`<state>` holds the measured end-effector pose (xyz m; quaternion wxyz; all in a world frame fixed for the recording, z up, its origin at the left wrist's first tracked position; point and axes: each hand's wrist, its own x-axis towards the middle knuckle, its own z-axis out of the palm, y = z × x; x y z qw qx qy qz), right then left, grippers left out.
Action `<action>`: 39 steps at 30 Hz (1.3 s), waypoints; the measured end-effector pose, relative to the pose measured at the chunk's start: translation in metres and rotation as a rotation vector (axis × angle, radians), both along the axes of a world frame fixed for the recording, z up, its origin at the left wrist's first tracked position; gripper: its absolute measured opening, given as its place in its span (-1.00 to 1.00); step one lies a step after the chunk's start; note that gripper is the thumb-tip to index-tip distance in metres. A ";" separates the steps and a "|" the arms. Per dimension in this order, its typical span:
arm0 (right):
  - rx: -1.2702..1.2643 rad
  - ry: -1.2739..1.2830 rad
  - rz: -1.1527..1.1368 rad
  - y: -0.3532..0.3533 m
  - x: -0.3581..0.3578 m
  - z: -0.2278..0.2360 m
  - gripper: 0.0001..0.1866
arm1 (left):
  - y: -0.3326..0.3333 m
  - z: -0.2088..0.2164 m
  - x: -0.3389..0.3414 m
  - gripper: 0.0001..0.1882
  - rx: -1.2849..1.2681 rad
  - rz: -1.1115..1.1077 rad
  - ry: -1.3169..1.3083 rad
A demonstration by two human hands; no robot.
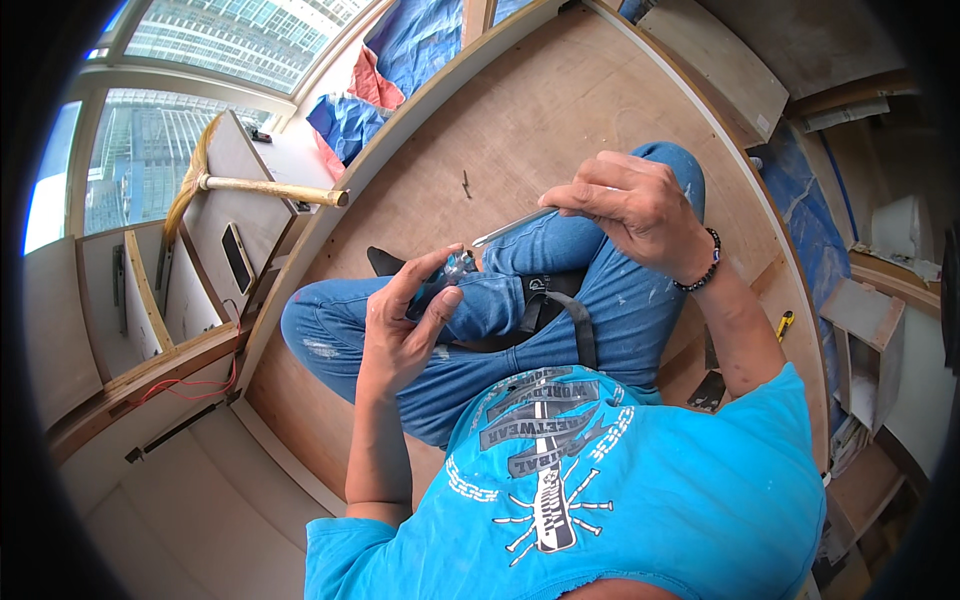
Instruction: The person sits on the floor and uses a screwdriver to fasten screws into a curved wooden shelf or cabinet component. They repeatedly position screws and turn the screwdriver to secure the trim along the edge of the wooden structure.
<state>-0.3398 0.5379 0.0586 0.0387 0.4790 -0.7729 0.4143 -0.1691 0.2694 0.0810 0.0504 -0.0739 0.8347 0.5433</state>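
My right hand point(635, 205) pinches a thin metal screwdriver shaft point(512, 228) between thumb and fingers. The shaft slants down and left, its tip near the end of a small teal-and-dark piece point(457, 266) that resembles a screwdriver handle. That piece is gripped in my left hand point(405, 315), fingers and thumb curled around it. A small gap seems to separate the tip from the handle. Both hands are above my crossed legs in jeans. On the plywood panel point(560, 110) beyond lies a small dark metal piece point(466, 184), too small to name.
I sit inside a wood-rimmed panel. Left stand a broom point(270, 189), a phone point(238, 257) on a board, open compartments and red wire point(205, 381). A yellow cutter point(785, 325) lies right, near a small wooden box point(865, 340). Blue sheeting point(425, 45) hangs by the window.
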 end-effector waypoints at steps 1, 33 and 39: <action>0.003 0.006 0.010 -0.002 0.002 0.000 -0.76 | 0.000 0.000 -0.001 -0.60 -0.009 -0.019 0.034; 0.119 0.262 0.150 -0.020 -0.001 0.025 -0.80 | -0.003 0.017 -0.008 -0.74 -0.243 -0.083 0.112; -0.051 0.272 0.243 -0.016 -0.003 0.020 -0.79 | 0.003 0.010 -0.006 -0.75 0.362 -0.026 -0.222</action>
